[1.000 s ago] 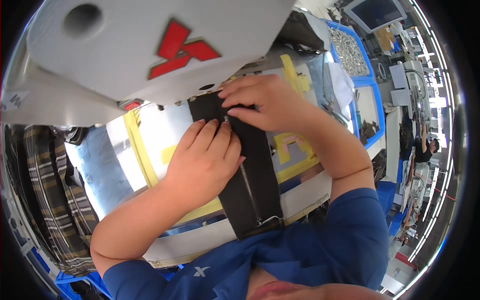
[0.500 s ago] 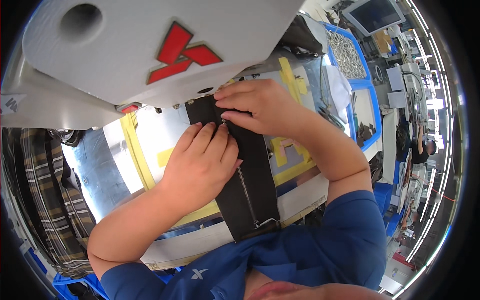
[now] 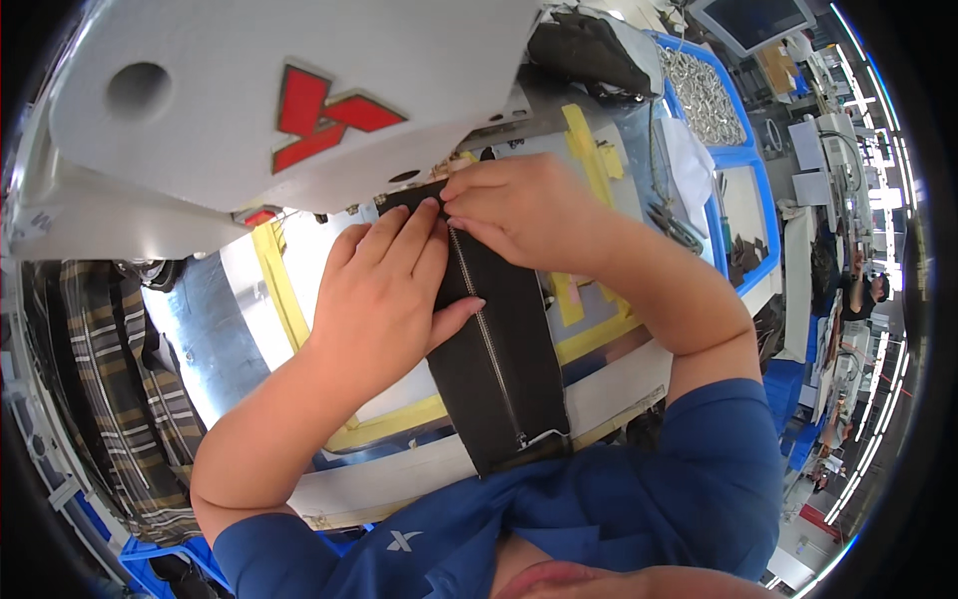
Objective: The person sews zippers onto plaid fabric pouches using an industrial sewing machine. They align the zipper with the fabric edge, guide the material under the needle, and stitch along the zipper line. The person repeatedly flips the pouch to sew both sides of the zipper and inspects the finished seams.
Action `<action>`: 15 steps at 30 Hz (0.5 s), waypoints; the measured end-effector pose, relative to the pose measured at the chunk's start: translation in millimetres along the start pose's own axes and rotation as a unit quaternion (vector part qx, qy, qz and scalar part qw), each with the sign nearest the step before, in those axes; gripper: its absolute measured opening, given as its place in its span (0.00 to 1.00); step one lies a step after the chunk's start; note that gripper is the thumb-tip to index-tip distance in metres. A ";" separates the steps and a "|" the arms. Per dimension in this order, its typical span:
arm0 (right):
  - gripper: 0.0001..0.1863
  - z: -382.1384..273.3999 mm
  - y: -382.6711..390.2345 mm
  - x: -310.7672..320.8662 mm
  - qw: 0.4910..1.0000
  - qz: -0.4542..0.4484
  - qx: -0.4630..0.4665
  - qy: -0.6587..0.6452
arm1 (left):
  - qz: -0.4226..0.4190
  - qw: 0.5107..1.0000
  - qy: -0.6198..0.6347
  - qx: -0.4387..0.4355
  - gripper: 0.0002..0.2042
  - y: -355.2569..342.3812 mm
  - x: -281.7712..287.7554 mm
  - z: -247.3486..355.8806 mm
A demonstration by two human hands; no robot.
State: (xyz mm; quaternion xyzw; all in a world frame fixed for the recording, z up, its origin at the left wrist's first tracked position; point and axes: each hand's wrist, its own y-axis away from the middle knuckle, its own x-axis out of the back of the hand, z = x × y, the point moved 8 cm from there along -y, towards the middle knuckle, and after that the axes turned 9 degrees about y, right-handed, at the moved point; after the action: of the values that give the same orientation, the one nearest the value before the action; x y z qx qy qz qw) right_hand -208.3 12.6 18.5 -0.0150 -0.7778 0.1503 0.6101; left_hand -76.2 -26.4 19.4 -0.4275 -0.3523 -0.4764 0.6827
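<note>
A long black fabric strip (image 3: pixel 509 369) with a metal zipper (image 3: pixel 489 359) lies lengthwise under the grey sewing machine head (image 3: pixel 200 100), which bears a red emblem. My left hand (image 3: pixel 384 295) rests on the strip's left part, fingers flat and reaching toward the machine, thumb out to the side near the zipper. My right hand (image 3: pixel 529 215) has its fingers bent and pressed together on the upper end of the strip, the thumb by the zipper. The fingertips' exact hold is partly hidden. Yellow tape (image 3: pixel 282 280) marks the metal work plate around them.
Blue trays (image 3: pixel 753 270) at the right hold metal parts and tools. Near them lie a dark bundle (image 3: pixel 579 60), a white cloth (image 3: pixel 689 165) and scissors (image 3: pixel 674 225). Plaid cloth (image 3: pixel 120 399) hangs at the left. A monitor (image 3: pixel 748 20) and a co-worker (image 3: pixel 863 295) are farther right.
My left hand has slid up the strip toward the machine, and its thumb has spread away from the fingers. My right hand stays near the top of the strip, shifted slightly.
</note>
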 end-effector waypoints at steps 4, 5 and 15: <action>0.10 8.8 -0.1 0.9 0.998 -0.026 0.057 -0.011 | -0.021 1.000 -0.015 0.007 0.36 -3.1 1.6 -1.4; 0.11 8.6 0.5 5.5 0.996 -0.031 0.080 -0.018 | -0.022 1.000 -0.017 0.007 0.36 -4.1 3.1 -0.9; 0.17 -0.3 -1.2 12.7 0.992 -0.112 0.021 0.054 | -0.035 0.999 -0.024 0.027 0.37 -5.8 3.8 0.2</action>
State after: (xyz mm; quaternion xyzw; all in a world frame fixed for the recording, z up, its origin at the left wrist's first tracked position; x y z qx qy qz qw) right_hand -211.0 14.2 30.9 0.0770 -0.7374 0.0958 0.6642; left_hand -80.5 -28.6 24.3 -0.4071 -0.3963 -0.4800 0.6684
